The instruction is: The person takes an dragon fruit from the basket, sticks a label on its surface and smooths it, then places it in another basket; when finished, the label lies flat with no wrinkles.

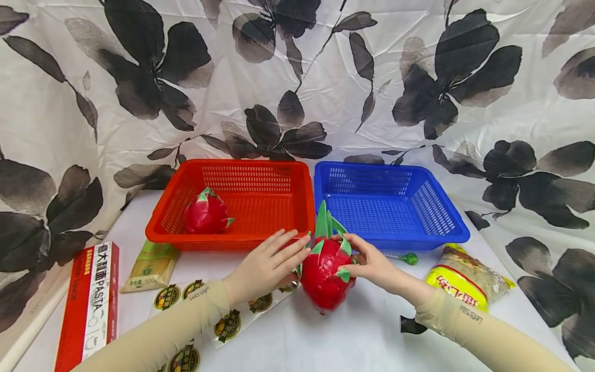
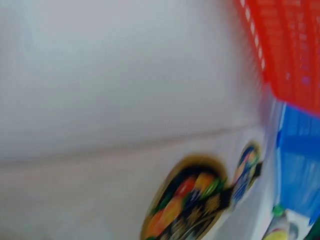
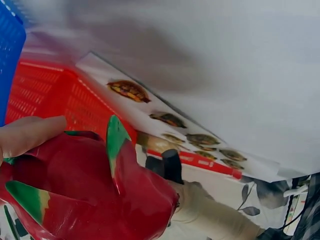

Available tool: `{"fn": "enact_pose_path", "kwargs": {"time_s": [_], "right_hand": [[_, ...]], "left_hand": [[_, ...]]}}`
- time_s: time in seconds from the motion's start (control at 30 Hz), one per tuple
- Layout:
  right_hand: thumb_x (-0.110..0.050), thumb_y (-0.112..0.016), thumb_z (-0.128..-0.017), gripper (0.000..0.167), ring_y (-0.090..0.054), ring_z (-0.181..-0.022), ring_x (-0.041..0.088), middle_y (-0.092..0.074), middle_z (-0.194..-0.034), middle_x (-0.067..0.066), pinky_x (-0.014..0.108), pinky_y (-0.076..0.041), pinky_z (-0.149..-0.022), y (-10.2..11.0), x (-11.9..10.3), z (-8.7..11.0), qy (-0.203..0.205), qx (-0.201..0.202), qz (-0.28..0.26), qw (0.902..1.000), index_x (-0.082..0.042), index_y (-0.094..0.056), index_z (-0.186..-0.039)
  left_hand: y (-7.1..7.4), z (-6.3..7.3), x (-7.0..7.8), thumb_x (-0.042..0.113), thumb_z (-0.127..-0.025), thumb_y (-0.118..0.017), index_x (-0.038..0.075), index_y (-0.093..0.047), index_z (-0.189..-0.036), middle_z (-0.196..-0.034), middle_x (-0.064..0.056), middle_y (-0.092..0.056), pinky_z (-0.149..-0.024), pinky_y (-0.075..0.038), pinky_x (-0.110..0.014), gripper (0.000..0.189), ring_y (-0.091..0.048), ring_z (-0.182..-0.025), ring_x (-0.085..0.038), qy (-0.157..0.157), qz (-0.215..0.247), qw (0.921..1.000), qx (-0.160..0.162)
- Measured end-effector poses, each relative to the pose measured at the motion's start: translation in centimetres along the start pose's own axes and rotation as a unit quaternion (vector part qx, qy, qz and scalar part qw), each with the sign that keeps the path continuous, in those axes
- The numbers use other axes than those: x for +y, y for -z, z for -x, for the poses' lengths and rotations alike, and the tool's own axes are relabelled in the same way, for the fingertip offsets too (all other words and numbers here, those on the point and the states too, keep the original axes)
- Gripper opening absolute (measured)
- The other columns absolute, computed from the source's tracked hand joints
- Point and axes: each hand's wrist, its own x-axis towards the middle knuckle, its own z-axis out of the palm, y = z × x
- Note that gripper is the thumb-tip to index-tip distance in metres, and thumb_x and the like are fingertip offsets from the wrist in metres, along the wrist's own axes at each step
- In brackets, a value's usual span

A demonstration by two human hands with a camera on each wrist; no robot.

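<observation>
Both arms wear long, close-fitting sleeves of a pale cream cloth: the left sleeve (image 1: 186, 315) and the right sleeve (image 1: 483, 320) look alike in shade and cut. The fabric is thin and mostly smooth, with small creases gathering toward the cuffs, which end around the wrists. Beyond them the left hand (image 1: 269, 263) and right hand (image 1: 374, 261) are bare. Each sleeve has one short word in dark, slanted lettering near the cuff — it seems to begin "Lets", though the rest is too small to read surely.
</observation>
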Motion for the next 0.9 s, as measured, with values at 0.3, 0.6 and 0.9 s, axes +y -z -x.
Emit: {"fn": "enact_pose_path", "kwargs": {"time_s": [0.3, 0.6, 0.9], "right_hand": [[-0.018, -0.078, -0.095, 0.077, -0.069, -0.115, 0.016, -0.046, -0.144, 0.042, 0.038, -0.066, -0.087, 0.1, 0.8, 2.8, 0.021, -0.036, -0.036, 0.9985, 0.013, -0.034, -0.151], [-0.013, -0.079, -0.091, 0.075, -0.071, -0.106, 0.005, -0.054, -0.135, 0.039, 0.030, -0.066, -0.080, -1.0, 2.2, 4.4, 0.020, -0.071, -0.058, 0.9956, 0.017, -0.037, -0.146], [-0.016, -0.077, -0.092, 0.074, -0.069, -0.103, 0.007, -0.055, -0.138, 0.030, 0.025, -0.063, -0.082, -1.9, 3.4, 5.4, -0.023, -0.095, -0.058, 0.9935, 0.017, -0.039, -0.146]], "left_hand": [[0.0, 0.3, -1.8, 0.030, -0.092, -0.081, -0.002, -0.066, -0.135, -0.139, -0.020, -0.069, -0.116, -0.047, -0.058, 0.056, -0.061, -0.131, -0.045, 0.243, -0.007, 0.9576, -0.155], [-0.8, 1.3, -1.8, 0.027, -0.097, -0.076, 0.002, -0.073, -0.124, -0.126, -0.017, -0.075, -0.108, -0.054, -0.053, 0.037, -0.069, -0.118, -0.038, 0.284, 0.010, 0.9428, -0.174], [-1.2, 1.4, -1.6, 0.026, -0.095, -0.077, 0.003, -0.072, -0.119, -0.109, -0.010, -0.080, -0.089, -0.055, -0.044, 0.033, -0.074, -0.100, -0.029, 0.278, -0.014, 0.9489, -0.148]]}}
